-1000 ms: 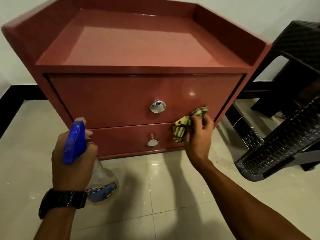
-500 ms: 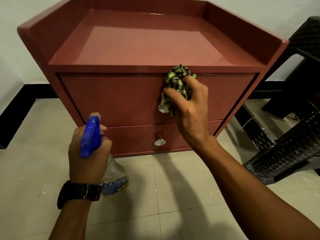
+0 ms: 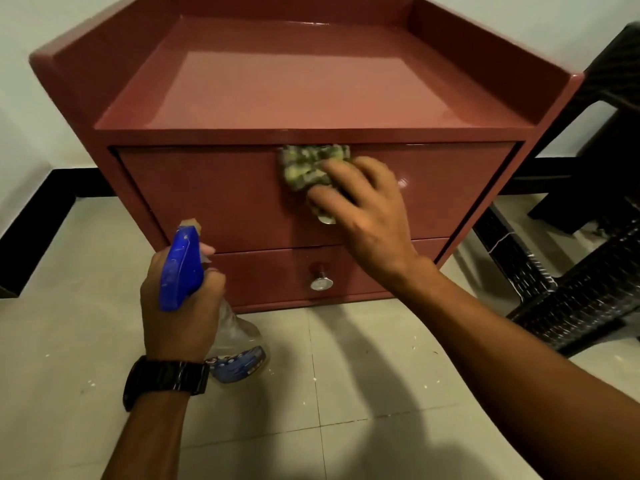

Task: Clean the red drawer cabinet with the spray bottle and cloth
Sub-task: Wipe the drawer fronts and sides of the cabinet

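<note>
The red drawer cabinet point(image 3: 214, 195) stands on the tiled floor with two drawers, both closed. My right hand point(image 3: 363, 209) presses a crumpled green and black cloth point(image 3: 308, 166) against the upper drawer front, just under the top edge. The hand and cloth cover most of the upper silver knob point(image 3: 327, 220). The lower knob point(image 3: 321, 282) is in plain sight. My left hand point(image 3: 176, 306), with a black watch on the wrist, grips a clear spray bottle with a blue trigger head point(image 3: 181, 268) in front of the cabinet's lower left, nozzle toward the drawers.
A dark woven chair point(image 3: 571, 299) stands close to the cabinet's right side. A white wall with a black skirting point(image 3: 34, 223) runs behind and to the left. Pale floor tiles point(image 3: 346, 393) with small white specks lie in front.
My right hand carried the cloth from the lower right of the drawers up to the upper drawer's top edge, then slightly left. The spray bottle stayed about where it was.
</note>
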{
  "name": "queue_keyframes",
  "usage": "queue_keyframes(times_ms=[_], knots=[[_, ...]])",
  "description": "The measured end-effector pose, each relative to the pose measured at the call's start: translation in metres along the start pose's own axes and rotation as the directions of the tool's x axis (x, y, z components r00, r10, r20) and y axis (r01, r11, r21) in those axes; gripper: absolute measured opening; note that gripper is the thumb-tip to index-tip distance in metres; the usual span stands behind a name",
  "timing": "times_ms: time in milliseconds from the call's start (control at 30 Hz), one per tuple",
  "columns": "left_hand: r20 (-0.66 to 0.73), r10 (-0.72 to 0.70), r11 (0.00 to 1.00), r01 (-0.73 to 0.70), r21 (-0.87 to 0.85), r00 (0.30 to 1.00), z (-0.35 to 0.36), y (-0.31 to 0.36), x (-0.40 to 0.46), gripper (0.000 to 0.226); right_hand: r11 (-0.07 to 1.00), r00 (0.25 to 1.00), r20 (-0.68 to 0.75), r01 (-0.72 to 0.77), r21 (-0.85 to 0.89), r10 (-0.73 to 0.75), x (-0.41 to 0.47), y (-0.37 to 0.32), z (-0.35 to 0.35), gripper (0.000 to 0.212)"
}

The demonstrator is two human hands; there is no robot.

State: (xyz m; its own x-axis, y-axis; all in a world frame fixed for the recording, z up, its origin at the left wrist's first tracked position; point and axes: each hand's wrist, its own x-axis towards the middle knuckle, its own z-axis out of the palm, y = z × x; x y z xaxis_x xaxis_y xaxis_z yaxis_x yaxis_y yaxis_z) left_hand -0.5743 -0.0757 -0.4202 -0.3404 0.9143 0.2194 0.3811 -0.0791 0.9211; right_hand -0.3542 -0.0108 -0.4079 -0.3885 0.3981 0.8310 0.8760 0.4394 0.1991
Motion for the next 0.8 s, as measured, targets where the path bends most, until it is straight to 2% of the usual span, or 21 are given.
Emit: queue_keyframes(times_ms=[33, 67, 133, 167, 200, 333, 433, 533, 600, 700, 800], knots=[[-0.002, -0.001, 1.000, 0.001, -0.001, 1.000, -0.001, 0.000, 0.001, 0.056, 0.988, 0.987, -0.053, -0.152, 0.009, 0.153, -0.009, 0.001, -0.001, 0.012], [-0.008, -0.006, 1.000, 0.006, -0.006, 1.000, -0.004, -0.001, 0.002, 0.055, 0.944, 0.942, -0.076, -0.325, 0.055, 0.328, -0.021, -0.001, 0.000, 0.015], [-0.007, -0.028, 0.999, 0.028, -0.030, 1.000, -0.009, -0.006, 0.003, 0.047, 0.782, 0.785, -0.046, -0.608, 0.136, 0.618, -0.042, -0.009, 0.002, 0.023], [-0.010, -0.043, 0.998, 0.043, -0.041, 0.999, -0.012, -0.008, 0.003, 0.041, 0.720, 0.724, -0.036, -0.678, 0.150, 0.689, -0.048, -0.013, 0.003, 0.026], [-0.015, -0.054, 0.998, 0.054, -0.045, 0.998, -0.015, -0.011, 0.004, 0.036, 0.699, 0.702, -0.043, -0.698, 0.157, 0.711, -0.048, -0.014, 0.004, 0.027], [-0.052, -0.066, 0.998, 0.066, -0.009, 0.996, -0.023, -0.018, 0.009, 0.022, 0.784, 0.773, -0.138, -0.599, 0.162, 0.619, -0.008, -0.019, 0.000, 0.020], [-0.072, -0.062, 0.998, 0.062, 0.004, 0.995, -0.029, -0.016, 0.011, 0.027, 0.835, 0.813, -0.192, -0.535, 0.126, 0.550, 0.014, -0.030, 0.002, 0.017], [-0.086, -0.069, 0.998, 0.068, -0.020, 0.994, -0.037, -0.012, 0.019, 0.028, 0.886, 0.867, -0.182, -0.454, 0.098, 0.464, 0.017, -0.040, 0.009, 0.016], [-0.084, -0.041, 0.999, 0.040, -0.020, 0.996, -0.043, -0.010, 0.024, 0.029, 0.914, 0.909, -0.125, -0.380, 0.142, 0.397, 0.021, -0.051, 0.014, 0.017], [-0.062, -0.007, 1.000, 0.007, 0.006, 0.998, -0.048, -0.013, 0.027, 0.029, 0.856, 0.894, 0.013, -0.433, 0.284, 0.448, 0.041, -0.067, 0.016, 0.034], [-0.065, -0.038, 0.999, 0.038, 0.005, 0.997, -0.052, -0.025, 0.028, 0.031, 0.754, 0.861, 0.103, -0.488, 0.439, 0.498, 0.060, -0.080, 0.022, 0.026]])
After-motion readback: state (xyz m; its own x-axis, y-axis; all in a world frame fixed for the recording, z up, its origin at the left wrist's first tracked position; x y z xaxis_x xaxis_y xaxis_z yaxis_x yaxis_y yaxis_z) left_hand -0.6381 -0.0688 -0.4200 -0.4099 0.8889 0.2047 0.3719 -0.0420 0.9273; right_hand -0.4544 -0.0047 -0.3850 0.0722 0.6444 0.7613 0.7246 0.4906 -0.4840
